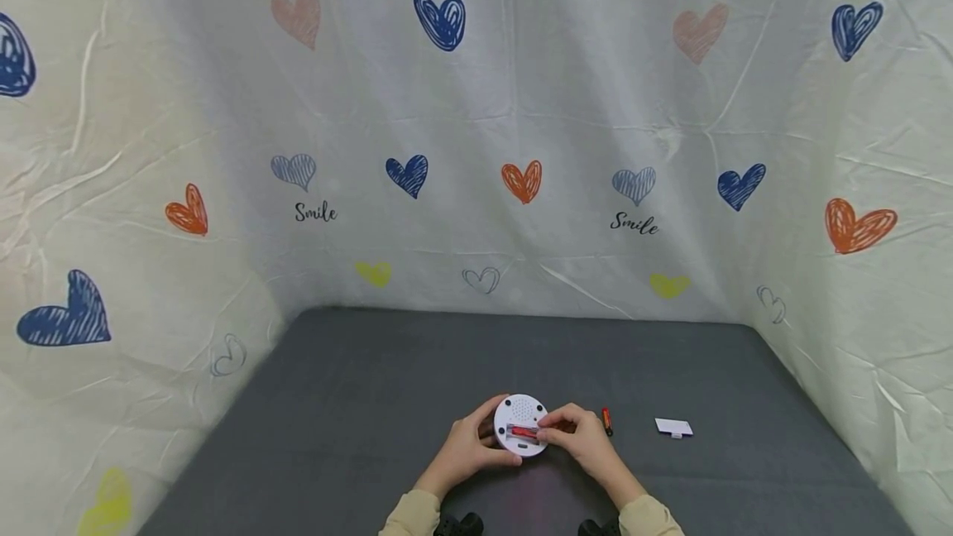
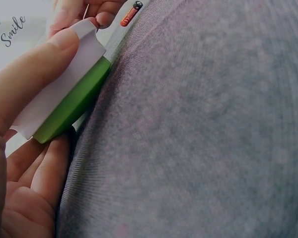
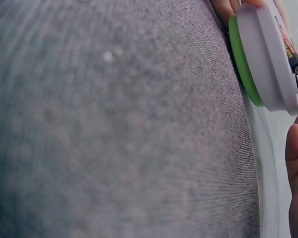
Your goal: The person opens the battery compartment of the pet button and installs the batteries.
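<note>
My left hand [image 1: 469, 447] grips a round white device [image 1: 520, 409] by its edge, thumb on the near rim and fingers behind. Its back, with small holes, dark round feet and an open battery slot, faces up toward the head camera. The other side is green, as the left wrist view shows. A red-and-black battery [image 1: 524, 432] lies in the slot, its black end tilted up in the right wrist view. My right hand [image 1: 584, 441] pinches at that end with thumb and forefinger.
Right of my right hand, a second red-and-black battery [image 1: 606, 420] lies on the dark grey table [image 1: 357, 404]. Farther right lies a small white battery cover [image 1: 673, 427] with a tab. A white cloth [image 1: 566, 139] printed with hearts hangs behind and along both sides.
</note>
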{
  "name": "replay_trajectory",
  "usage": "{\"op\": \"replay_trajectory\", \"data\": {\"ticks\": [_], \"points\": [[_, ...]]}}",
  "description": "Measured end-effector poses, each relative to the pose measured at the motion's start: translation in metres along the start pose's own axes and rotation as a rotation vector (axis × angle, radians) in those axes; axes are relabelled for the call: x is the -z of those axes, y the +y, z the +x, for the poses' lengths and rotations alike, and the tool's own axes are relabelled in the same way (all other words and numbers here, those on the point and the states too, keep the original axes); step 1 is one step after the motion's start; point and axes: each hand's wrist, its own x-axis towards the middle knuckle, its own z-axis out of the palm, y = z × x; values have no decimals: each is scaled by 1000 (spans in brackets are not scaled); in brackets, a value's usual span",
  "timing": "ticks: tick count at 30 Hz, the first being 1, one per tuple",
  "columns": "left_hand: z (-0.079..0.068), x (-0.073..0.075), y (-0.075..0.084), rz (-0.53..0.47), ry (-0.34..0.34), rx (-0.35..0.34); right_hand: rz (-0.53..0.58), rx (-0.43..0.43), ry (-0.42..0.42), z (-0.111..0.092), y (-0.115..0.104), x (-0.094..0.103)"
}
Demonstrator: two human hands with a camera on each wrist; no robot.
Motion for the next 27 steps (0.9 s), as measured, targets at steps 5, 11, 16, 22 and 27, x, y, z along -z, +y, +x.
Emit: {"op": "replay_trajectory", "data": {"ticks": [5,11,16,22,27], "points": [[0,0,0,-13,-3,1,-16,-14,23,8,23,-2],[-1,0,1,-20,0,16,-34,2,43,11,33,-4],[-3,0,12,-23,-3,-1,-28,5,59,10,34,-5],[-4,0,18,-25,-7,-11,14,-26,23,6,12,-4],[-1,-1,4,-12,2,-10,17,-53,-8,5,3,-3]]}}
